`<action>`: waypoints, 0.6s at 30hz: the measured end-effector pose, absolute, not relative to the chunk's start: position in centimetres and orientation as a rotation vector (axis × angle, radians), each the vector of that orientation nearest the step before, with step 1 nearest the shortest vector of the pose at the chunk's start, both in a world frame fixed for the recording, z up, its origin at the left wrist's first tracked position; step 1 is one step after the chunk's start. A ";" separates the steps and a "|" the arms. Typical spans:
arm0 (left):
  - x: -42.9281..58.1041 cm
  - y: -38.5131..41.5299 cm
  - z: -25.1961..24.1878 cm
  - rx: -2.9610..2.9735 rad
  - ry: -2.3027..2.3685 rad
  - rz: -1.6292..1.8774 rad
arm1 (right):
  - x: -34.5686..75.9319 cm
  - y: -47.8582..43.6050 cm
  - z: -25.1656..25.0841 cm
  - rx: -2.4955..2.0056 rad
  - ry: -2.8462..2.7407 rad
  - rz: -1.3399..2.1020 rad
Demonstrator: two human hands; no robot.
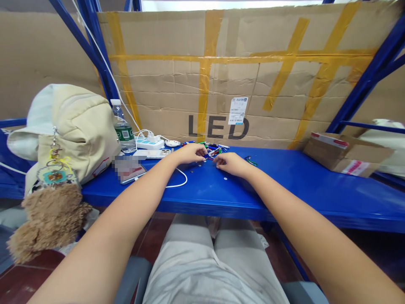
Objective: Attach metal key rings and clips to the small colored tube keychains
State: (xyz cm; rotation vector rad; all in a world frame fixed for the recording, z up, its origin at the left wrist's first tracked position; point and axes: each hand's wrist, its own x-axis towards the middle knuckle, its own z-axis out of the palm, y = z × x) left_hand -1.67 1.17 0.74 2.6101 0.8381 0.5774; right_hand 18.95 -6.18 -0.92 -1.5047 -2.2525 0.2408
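Note:
On the blue table, both of my hands are close together at a small pile of pens and bits. My left hand has its fingers curled at the pile's near left side; what they hold, if anything, is too small to name. Just to the right, my right hand is closed, its fingertips pressed together near the table top, and anything between them cannot be made out. A small white disc lies nearer the front edge. Behind my right hand sits a green looped item.
Left are a cream bag with a plush charm, a water bottle, a power strip, phones and a white cable. A cardboard box sits right; a large LED carton stands behind.

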 end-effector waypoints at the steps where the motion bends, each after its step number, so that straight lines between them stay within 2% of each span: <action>1: -1.7 1.2 0.7 2.604 0.842 0.574 | 19.2 -6.0 -1.0 -1.496 -2.240 0.251; 7: -1.7 1.0 0.8 2.595 0.836 0.562 | 20.4 -6.7 0.4 -1.510 -2.189 0.125; 18: -1.5 0.6 0.9 2.627 0.886 0.510 | 21.2 -7.9 1.4 -1.697 -2.377 0.272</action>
